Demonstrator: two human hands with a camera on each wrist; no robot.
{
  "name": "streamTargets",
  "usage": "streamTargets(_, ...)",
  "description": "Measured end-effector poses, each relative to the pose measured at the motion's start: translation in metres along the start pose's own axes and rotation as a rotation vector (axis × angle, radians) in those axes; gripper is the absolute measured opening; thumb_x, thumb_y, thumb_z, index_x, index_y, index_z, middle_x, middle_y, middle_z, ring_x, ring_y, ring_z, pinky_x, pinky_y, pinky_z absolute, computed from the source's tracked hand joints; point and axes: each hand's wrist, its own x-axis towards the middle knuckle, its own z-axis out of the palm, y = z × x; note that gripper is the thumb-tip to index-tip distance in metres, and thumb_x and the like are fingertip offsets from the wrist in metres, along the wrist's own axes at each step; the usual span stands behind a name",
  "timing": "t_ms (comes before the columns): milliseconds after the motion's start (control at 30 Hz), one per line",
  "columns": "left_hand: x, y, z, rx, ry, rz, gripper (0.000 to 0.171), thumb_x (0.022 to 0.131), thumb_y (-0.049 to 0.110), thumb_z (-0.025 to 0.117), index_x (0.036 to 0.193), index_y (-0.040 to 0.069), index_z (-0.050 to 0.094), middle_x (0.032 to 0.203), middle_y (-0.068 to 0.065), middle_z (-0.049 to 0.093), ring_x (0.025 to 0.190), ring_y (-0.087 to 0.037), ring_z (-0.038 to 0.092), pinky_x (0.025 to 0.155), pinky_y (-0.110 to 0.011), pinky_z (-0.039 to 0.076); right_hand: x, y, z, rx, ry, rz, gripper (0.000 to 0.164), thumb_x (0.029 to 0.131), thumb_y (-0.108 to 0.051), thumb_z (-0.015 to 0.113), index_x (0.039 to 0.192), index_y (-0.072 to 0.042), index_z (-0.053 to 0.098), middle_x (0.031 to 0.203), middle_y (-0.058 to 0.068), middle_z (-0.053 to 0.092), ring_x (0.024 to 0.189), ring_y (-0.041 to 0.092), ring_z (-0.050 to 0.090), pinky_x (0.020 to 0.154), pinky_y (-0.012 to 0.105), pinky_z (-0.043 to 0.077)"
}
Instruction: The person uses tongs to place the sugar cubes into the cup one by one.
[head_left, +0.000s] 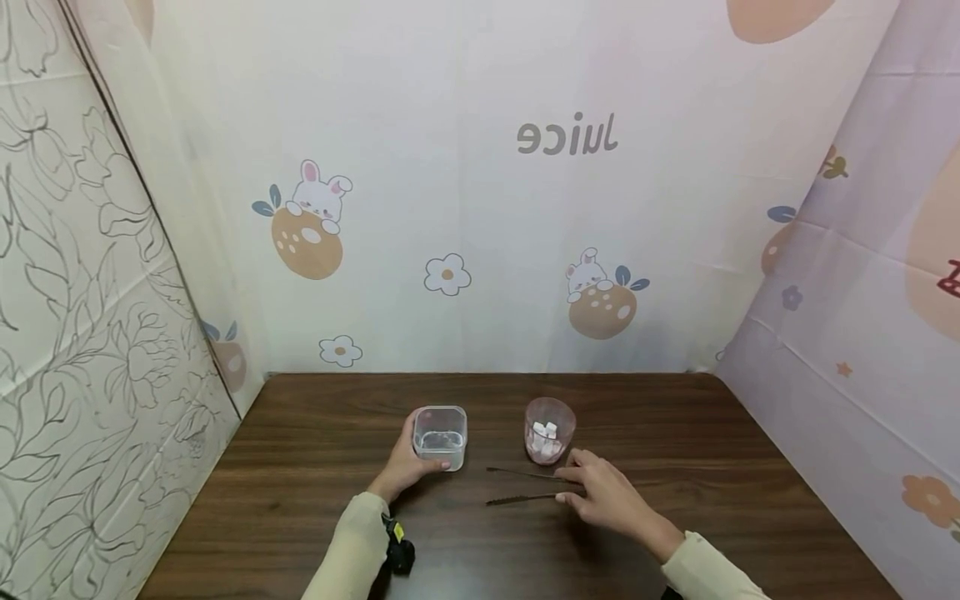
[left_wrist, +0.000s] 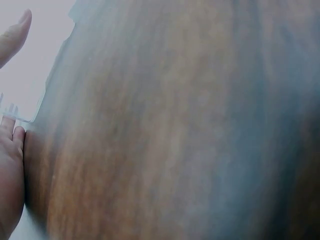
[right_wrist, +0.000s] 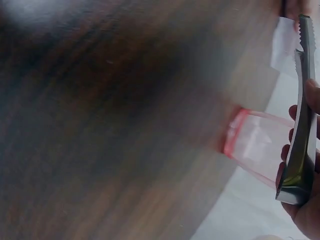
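A clear square plastic container (head_left: 440,427) stands on the wooden table with something clear, perhaps water, inside. My left hand (head_left: 403,465) grips it from the left, thumb across the front. In the left wrist view, only part of the container (left_wrist: 30,65) shows at the upper left. My right hand (head_left: 606,493) holds metal tongs (right_wrist: 301,150) with serrated tips. In the head view their arms stand apart, pointing left toward the container. Just beyond the right hand is a transparent pink cup (head_left: 537,412) with white cubes (head_left: 545,433) inside.
The dark wood table (head_left: 315,550) ends at a printed cloth backdrop (head_left: 450,192) behind. Patterned cloth also hangs at left and right. A black device (head_left: 401,557) is strapped to the left wrist.
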Motion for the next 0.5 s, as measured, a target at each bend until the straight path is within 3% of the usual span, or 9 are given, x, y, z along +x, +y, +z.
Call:
streamTargets(300,0.0,-0.001,0.0,-0.001,-0.005,0.012,0.099,0.056,-0.003,0.079,0.136,0.002,0.021,0.128,-0.027,0.035,0.112,-0.044,0.034,0.092,-0.056,0.024,-0.001,0.004,0.018,0.047,-0.047,-0.048,0.034,0.074,-0.026,0.07,0.1,-0.005,0.066,0.082,-0.002,0.047,0.068,0.007,0.039,0.059,0.02,0.034)
streamTargets(500,0.0,0.001,-0.001,-0.003,-0.001,-0.001,0.099,0.056,-0.003,0.079,0.136,0.003,0.021,0.128,-0.028,0.035,0.111,-0.045,0.034,0.092,-0.056,0.024,0.001,0.007,0.027,-0.004,-0.076,-0.073,0.034,0.073,-0.028,0.07,0.098,-0.005,0.067,0.078,-0.004,0.045,0.066,0.006,0.035,0.057,0.02,0.032)
